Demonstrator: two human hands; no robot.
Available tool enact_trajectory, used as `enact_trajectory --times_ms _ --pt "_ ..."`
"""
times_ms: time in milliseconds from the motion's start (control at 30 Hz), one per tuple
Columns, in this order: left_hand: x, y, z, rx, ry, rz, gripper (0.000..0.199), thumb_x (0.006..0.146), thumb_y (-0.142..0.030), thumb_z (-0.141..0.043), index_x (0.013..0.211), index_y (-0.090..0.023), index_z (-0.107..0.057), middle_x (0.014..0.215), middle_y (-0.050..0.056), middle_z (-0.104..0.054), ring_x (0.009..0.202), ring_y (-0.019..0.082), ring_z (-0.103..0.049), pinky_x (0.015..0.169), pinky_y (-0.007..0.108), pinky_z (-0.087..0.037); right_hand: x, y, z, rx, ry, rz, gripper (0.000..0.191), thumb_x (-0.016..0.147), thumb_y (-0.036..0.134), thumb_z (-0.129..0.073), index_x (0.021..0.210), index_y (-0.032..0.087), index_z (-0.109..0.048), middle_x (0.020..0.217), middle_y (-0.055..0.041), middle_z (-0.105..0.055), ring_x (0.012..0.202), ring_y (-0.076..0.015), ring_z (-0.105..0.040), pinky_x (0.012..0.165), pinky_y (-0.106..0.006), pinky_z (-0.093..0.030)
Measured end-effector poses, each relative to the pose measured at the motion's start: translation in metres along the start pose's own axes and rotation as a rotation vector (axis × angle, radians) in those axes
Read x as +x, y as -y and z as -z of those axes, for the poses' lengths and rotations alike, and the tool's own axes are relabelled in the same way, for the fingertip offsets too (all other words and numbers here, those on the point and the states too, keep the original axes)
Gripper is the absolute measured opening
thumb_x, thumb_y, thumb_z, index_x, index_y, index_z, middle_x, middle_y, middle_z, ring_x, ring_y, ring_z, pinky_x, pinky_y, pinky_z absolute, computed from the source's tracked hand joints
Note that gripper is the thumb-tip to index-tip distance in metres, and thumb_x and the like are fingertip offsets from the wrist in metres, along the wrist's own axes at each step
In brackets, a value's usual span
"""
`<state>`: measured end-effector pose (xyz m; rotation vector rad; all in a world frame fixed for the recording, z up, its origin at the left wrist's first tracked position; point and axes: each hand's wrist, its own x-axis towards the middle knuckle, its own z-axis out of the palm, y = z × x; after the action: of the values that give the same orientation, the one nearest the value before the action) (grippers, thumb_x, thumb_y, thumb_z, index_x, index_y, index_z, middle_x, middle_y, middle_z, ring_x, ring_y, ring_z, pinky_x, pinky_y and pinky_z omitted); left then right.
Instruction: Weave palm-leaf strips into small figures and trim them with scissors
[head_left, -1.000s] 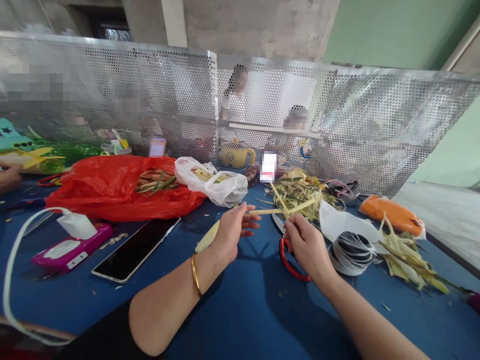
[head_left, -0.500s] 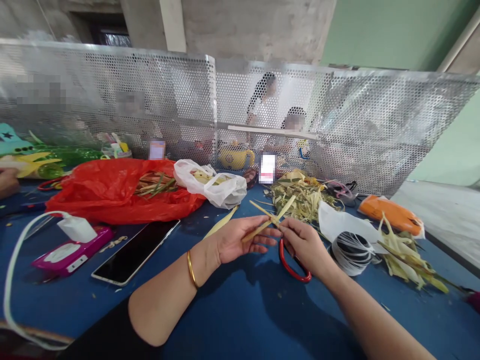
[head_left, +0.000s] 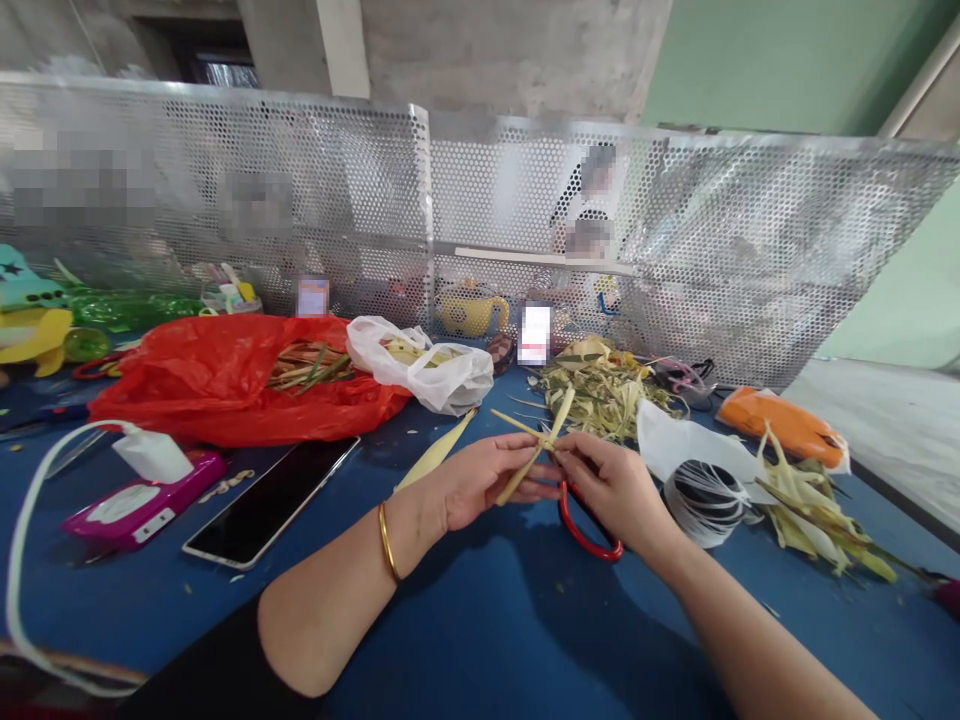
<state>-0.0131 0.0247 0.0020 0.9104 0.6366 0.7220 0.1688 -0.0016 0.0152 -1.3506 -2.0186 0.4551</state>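
Note:
Crossed pale yellow leaf strips (head_left: 559, 417) are held between both hands above the blue table (head_left: 480, 640). My left hand (head_left: 491, 478), palm turned up, has its fingers around the strips near their crossing. My right hand (head_left: 609, 485) pinches them from the right. Red-handled scissors (head_left: 592, 540) lie just under my right hand, their blades mostly hidden. Another long pale leaf (head_left: 439, 452) lies on the table behind my left wrist. Past my hands is a heap of dried leaf scraps (head_left: 592, 390).
A phone (head_left: 274, 500), a purple power strip (head_left: 176, 500) with a white plug, a red bag (head_left: 187, 380) and a white bag (head_left: 450, 375) lie left. Right are a spool (head_left: 703, 505), leaf bundle (head_left: 810, 515) and orange packet (head_left: 784, 428). A perforated metal screen (head_left: 360, 190) stands behind.
The crossed strips have turned and shifted slightly, with the upper end now more upright. My left fingers have drawn in around them. Beyond the screen, a standing person has moved right.

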Motion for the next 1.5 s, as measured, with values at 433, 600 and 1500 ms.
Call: enact_trajectory --times_ms 433,600,1500 --pt "0.000 0.008 -0.007 0.118 -0.227 0.005 0.030 0.075 -0.032 -0.072 0.099 -0.014 -0.070 0.085 0.009 -0.074 0.065 0.015 -0.069 0.055 0.020 -0.047 0.002 -0.004 -0.008 0.061 0.072 -0.031 0.013 0.085 0.029 -0.052 0.086 0.020 -0.062 0.062 0.0026 -0.058 0.057 -0.0137 -0.051 0.055 -0.023 -0.034" --pt "0.006 0.015 -0.006 0.130 -0.500 -0.103 0.025 0.074 -0.024 -0.071 0.097 -0.013 -0.068 0.083 0.008 -0.073 0.057 0.012 -0.066 0.045 0.017 -0.039 -0.003 -0.001 -0.014 -0.236 0.045 -0.063 0.017 0.090 0.032 -0.048 0.077 0.022 -0.053 0.060 0.0021 -0.057 0.055 -0.0147 -0.049 0.054 -0.025 -0.027" --pt "0.000 0.019 -0.011 0.367 -0.252 -0.009 0.033 0.068 -0.045 -0.073 0.074 -0.012 -0.069 0.066 0.001 -0.062 0.046 0.004 -0.043 0.042 0.019 -0.021 0.002 -0.004 -0.033 0.828 -0.234 -0.449 0.042 0.060 0.052 -0.075 0.053 0.018 -0.051 0.047 0.0033 -0.053 0.040 -0.0092 -0.048 0.044 -0.023 -0.036"
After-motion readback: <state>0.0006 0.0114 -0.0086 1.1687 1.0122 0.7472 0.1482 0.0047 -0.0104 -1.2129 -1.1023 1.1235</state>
